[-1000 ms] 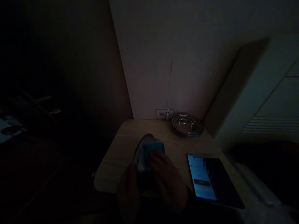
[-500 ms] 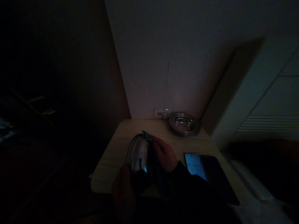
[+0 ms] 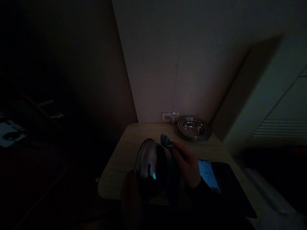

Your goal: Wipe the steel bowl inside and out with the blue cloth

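Note:
The room is very dark. My left hand (image 3: 130,191) grips the lower edge of a shiny steel plate (image 3: 150,164) and holds it tilted upright over the near edge of a small wooden table (image 3: 124,150). My right hand (image 3: 187,163) is closed on a blue cloth (image 3: 168,143), just to the right of the plate and slightly clear of its face. The cloth hangs down below my fingers.
A stack of steel plates (image 3: 194,128) sits at the table's far right corner, beside a wall socket (image 3: 170,117). A lit phone (image 3: 209,179) lies on a dark case on the table's right side. A white cabinet (image 3: 271,105) stands to the right.
My right hand took the cloth off the plate's face and moved it to the plate's right side. The plate's shiny surface came into view.

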A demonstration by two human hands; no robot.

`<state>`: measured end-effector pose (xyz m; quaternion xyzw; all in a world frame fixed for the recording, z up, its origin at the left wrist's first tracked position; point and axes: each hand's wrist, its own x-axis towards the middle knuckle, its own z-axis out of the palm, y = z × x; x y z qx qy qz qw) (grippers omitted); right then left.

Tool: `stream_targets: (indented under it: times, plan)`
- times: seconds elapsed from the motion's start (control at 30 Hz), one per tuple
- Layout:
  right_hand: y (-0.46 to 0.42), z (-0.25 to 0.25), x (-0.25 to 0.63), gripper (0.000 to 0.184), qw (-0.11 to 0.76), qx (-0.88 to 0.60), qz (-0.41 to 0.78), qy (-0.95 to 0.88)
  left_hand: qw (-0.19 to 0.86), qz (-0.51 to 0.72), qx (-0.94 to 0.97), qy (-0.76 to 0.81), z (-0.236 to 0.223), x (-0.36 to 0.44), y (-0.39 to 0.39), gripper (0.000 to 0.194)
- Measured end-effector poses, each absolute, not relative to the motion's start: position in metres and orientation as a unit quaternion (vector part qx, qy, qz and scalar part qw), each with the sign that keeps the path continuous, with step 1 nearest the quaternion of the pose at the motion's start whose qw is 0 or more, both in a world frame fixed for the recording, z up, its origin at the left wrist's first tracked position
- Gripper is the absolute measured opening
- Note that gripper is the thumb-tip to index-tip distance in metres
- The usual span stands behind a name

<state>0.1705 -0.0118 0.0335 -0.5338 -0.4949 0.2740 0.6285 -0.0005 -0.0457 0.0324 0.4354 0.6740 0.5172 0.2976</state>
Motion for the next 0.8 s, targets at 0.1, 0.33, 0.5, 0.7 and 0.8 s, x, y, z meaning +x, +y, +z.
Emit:
stream_targets:
  times: [0.1,0.33,0.5,0.7,0.8]
  plan:
    - [-0.016,0.039,0.161,0.022,0.625,-0.497,0.234,-0.555,0.369,0.520,0.419,0.647,0.035,0.002,-0.048,0.036]
    - [-0.027,0.053,0.151,0.019,0.546,-0.489,0.114,-0.670,0.412,0.491,0.435,0.632,0.047,0.003,-0.046,0.050]
    - [-0.027,0.063,0.152,0.018,0.489,-0.475,0.041,-0.731,0.402,0.481,0.443,0.641,0.043,0.003,-0.048,0.053]
    - [-0.029,0.065,0.153,0.019,0.487,-0.449,0.005,-0.749,0.389,0.480,0.462,0.636,0.040,0.005,-0.049,0.052]
    - [-0.029,0.061,0.154,0.018,0.495,-0.455,0.006,-0.740,0.400,0.485,0.454,0.632,0.043,0.005,-0.049,0.053]
